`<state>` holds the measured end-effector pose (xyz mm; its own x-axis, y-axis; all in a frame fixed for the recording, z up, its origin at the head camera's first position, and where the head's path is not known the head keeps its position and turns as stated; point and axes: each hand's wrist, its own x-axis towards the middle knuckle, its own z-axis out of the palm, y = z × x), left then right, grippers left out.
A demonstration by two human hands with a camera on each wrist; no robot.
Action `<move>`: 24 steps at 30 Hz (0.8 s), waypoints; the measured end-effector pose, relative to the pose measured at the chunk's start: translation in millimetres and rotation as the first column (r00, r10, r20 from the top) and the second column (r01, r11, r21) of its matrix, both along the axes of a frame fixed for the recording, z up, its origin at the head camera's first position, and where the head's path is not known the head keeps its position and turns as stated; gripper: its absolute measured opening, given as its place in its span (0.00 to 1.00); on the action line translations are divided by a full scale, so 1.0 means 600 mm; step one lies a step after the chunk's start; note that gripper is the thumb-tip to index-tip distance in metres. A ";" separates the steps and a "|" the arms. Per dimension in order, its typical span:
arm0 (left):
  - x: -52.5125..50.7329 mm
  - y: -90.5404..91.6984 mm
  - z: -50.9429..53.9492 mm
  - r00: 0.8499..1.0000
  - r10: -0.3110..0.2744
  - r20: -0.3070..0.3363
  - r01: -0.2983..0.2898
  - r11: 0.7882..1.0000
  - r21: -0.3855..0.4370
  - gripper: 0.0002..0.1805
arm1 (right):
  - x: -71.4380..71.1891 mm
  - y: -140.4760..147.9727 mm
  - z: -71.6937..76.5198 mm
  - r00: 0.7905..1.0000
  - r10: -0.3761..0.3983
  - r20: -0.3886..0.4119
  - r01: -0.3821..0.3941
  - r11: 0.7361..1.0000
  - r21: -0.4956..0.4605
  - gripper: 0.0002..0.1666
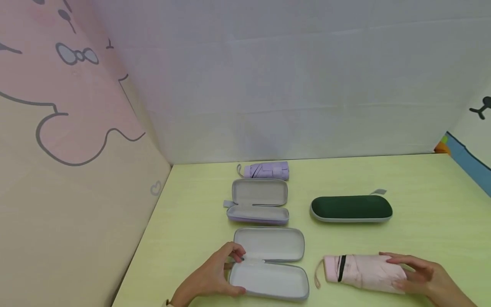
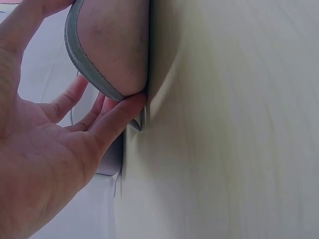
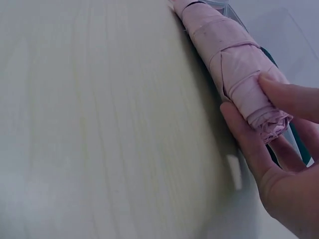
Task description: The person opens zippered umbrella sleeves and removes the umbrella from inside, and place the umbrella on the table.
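Pink umbrella [image 1: 364,273]: thin matt cloth, rolled and creased; its loop [image 1: 317,275] looks like cord. Front case [image 1: 272,281]: smooth, matt pale lining; the pink shell [image 2: 114,45] is smooth, faintly scuffed, with grey fabric-like trim [image 2: 78,59]. Purple case [image 1: 258,212]: smooth grey lining. Green case [image 1: 350,207]: smooth, matt cover. Purple umbrella [image 1: 268,170]: folded cloth. Table [image 1: 433,230]: smooth, wood-grained. Backdrop [image 1: 291,76]: wrinkled, cloth-like.

Left fingers [image 1: 235,248] curled, gripping; right fingers [image 1: 408,259] pinching.

A closed green case [image 1: 350,208] lies right of an open purple case [image 1: 258,213]; behind it, a folded purple umbrella [image 1: 271,170] rests on the yellow surface [image 1: 429,230]
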<state>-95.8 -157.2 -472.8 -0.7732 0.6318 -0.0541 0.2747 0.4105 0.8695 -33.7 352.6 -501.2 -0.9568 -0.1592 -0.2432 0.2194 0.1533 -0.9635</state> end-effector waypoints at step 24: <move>-0.021 0.040 0.044 0.972 0.156 -0.177 -0.152 0.988 0.035 0.31 | -0.015 -0.001 0.088 0.965 0.076 -0.251 0.076 0.835 0.545 0.28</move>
<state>-108.1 -133.4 -446.5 -0.8572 0.5038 0.1062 0.3614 0.4418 0.8211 -43.0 352.2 -448.1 -0.9965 -0.0735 -0.0410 -0.0189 0.6699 -0.7422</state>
